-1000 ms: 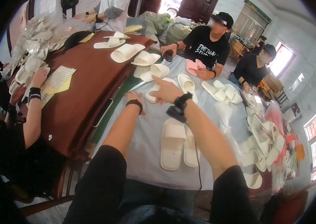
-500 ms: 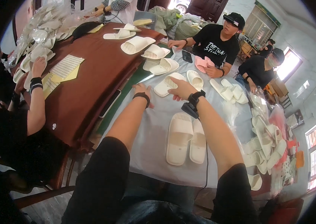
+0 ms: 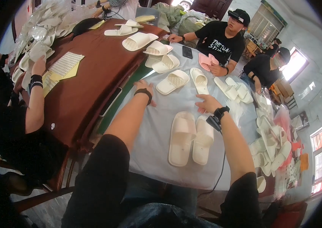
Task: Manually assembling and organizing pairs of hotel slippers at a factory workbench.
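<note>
My left hand (image 3: pixel 144 90) rests on the grey cloth, its fingers apart and nothing in them. Just right of it lies a cream slipper (image 3: pixel 172 82). Over the cloth, my right hand (image 3: pixel 208 103) is open and empty, index finger stretched to the left. Its fingers are close to the heel end of another cream slipper (image 3: pixel 199 80); whether they touch it I cannot tell. Nearer to me, two cream slippers lie side by side, a left one (image 3: pixel 182 138) and a right one (image 3: pixel 203 140), toe straps pointing away. A dark band sits on each wrist.
Across the grey table (image 3: pixel 161 167), a person holds a pink slipper (image 3: pixel 207 62) beside a phone (image 3: pixel 187 52). More pale slippers (image 3: pixel 140 41) line the left edge. Slippers in clear bags (image 3: pixel 271 140) pile at right. Another person handles slippers at the brown table (image 3: pixel 92 72).
My right hand has moved off the cream slipper, toward me and to the right. That slipper now lies uncovered on the cloth. My left hand has barely shifted.
</note>
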`<state>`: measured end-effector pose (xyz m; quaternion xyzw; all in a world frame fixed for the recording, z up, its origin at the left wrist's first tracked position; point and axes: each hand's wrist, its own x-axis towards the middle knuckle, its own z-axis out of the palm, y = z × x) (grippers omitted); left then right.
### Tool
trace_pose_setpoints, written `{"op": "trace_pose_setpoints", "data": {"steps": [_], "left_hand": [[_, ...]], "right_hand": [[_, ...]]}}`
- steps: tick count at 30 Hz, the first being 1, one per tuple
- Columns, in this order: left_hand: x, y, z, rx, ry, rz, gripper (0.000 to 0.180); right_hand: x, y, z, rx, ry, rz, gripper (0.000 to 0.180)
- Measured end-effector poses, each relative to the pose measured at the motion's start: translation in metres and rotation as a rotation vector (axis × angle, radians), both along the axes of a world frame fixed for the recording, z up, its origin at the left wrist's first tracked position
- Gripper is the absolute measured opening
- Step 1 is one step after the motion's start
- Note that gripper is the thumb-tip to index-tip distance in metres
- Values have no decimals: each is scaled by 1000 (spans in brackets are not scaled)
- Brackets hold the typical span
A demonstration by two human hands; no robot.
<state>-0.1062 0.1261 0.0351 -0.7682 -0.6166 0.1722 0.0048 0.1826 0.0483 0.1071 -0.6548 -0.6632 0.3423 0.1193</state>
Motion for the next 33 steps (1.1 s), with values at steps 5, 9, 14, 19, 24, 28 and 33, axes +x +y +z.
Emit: {"op": "trace_pose_setpoints", "data": {"steps": [5, 9, 14, 19, 24, 28, 33], "left_hand": [[-2, 17, 15, 9, -284, 33, 77], [-17, 48, -37, 390, -434, 55, 30], [4, 96, -41, 533, -425, -46, 21], [-2, 116, -38, 547, -352, -93, 22], [9, 125, -35, 487, -224, -1, 22], [8, 134, -38, 464, -173, 79, 23], [-4, 138, -47, 481, -158, 95, 25]], "right_hand": [[15, -28, 1, 12, -2, 15, 53], [8, -52, 2, -13, 16, 15, 50], [30, -98, -16, 218, 8, -12, 46], [27, -143, -25, 256, 63, -125, 39], [53, -173, -36, 191, 197, -256, 38], [64, -206, -34, 170, 75, -280, 40], [95, -271, -40, 204, 180, -457, 41]]}}
